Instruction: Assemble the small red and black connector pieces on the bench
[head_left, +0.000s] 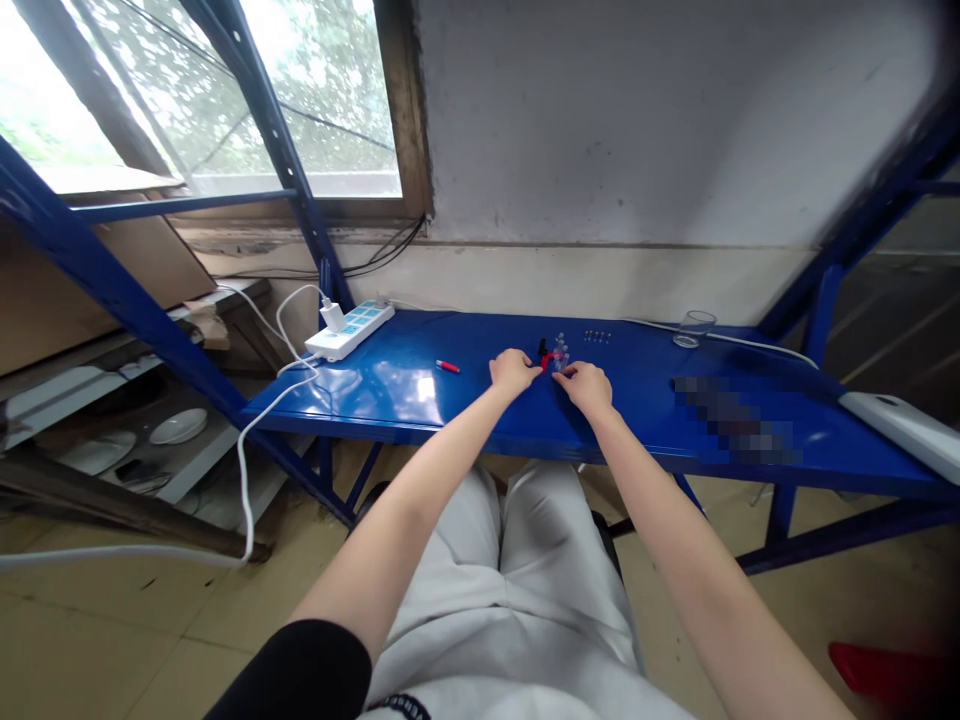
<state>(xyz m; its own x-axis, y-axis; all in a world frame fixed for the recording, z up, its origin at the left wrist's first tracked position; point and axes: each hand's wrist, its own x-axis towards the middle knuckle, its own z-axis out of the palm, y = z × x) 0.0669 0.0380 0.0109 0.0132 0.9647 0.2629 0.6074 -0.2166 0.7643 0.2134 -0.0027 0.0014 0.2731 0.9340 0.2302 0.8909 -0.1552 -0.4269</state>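
Note:
Both my hands meet over the middle of the blue tabletop, fingers bent inward. My left hand [514, 370] is closed, its fingertips pinching a small red piece [547, 363]. A small black part [542, 347] stands just behind the red piece. My right hand [587, 387] is also closed, thumb and forefinger at the lower end of a knobbly translucent plastic piece [560, 350], which sits against the red piece. Its exact kind is too small to make out. Left of my hands lies a short red pen-like tool [448, 367]. Several tiny metal pieces [598, 336] lie in rows behind my right hand.
A white power strip [352, 330] with a plugged-in cable rests at the left of the blue table [390, 390]. To the right are a clear glass [695, 330], a blurred-out dark object [735, 420] and a white device [904, 430]. Blue frame posts flank the table.

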